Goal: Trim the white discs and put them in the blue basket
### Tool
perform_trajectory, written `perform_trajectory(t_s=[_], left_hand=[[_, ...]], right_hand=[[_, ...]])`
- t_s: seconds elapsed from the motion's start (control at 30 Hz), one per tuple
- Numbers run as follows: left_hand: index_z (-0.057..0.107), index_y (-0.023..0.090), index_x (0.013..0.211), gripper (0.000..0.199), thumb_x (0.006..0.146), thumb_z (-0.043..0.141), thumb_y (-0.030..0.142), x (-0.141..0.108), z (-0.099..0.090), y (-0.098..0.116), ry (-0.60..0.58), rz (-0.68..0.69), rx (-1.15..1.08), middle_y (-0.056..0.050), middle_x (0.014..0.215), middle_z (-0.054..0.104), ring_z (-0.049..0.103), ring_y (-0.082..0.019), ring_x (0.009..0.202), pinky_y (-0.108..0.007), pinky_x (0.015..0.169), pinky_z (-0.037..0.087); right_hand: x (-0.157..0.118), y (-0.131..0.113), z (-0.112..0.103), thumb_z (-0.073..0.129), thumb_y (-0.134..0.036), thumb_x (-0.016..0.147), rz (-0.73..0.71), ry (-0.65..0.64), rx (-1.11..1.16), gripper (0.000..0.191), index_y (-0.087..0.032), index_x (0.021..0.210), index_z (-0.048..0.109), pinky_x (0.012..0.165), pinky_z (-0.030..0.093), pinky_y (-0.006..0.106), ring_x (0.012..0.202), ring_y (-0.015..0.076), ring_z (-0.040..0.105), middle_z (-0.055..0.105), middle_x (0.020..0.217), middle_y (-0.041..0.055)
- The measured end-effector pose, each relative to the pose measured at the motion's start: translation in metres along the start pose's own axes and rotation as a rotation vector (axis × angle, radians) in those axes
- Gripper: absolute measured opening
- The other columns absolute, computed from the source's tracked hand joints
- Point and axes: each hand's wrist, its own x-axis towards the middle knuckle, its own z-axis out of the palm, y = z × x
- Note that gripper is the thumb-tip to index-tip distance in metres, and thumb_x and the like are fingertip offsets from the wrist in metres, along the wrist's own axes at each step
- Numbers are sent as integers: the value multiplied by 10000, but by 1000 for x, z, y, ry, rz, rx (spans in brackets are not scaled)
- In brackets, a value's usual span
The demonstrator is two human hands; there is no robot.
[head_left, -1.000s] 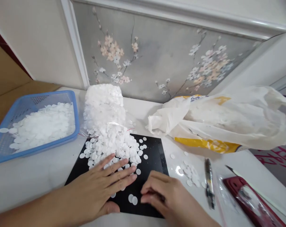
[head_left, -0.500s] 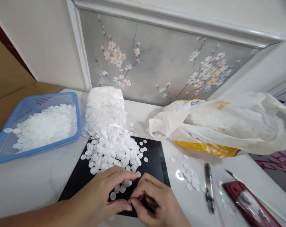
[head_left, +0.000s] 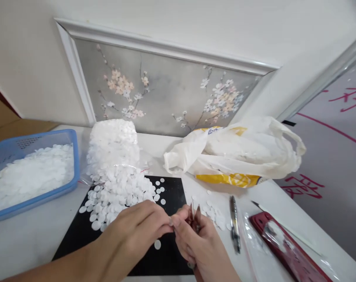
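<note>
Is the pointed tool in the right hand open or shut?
Open: the tool's two pointed blades stand apart, with a gap between their tips, in the right hand.

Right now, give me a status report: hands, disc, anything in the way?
Left hand, right hand: fingertips together, white disc between. Right also holding pointed snips, blades apart. Loose disc pile crowds the black mat.

Red characters on the whiteboard perhaps include 对; bag lettering looks illegible.
</note>
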Motion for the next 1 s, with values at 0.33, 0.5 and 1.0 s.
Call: perform_trajectory(t_s=[0.33,0.5,1.0], left_hand=[[628,188,981,312,755,755,362,9,-2,1,69,-901,-1006,-19,770,751,729,-161,764,-215,705,573],[705,141,936,324,726,782,376,5,1,3,76,-986,-1133,-81,881,769,729,-199,881,-233,810,570],[686,128,876,268,762,747,363,3,2,5,74,-1008,-1141,-106,866,766,730,-212,851,-290,807,583]], right_hand=[[-3,-18,-12,359,-503,977,-363,-26,-638,425,-215,1165,609,574,465,228,667,149,541,517,714,4],[1,-16,-22,375,-266,995,-757,-22,-990,437,-247,1428,433,633,521,207,678,133,581,550,798,18],[-6,-2,-21,424,-182,967,-909,-39,-1042,432,-279,1382,490,485,472,180,560,95,565,536,768,-2]])
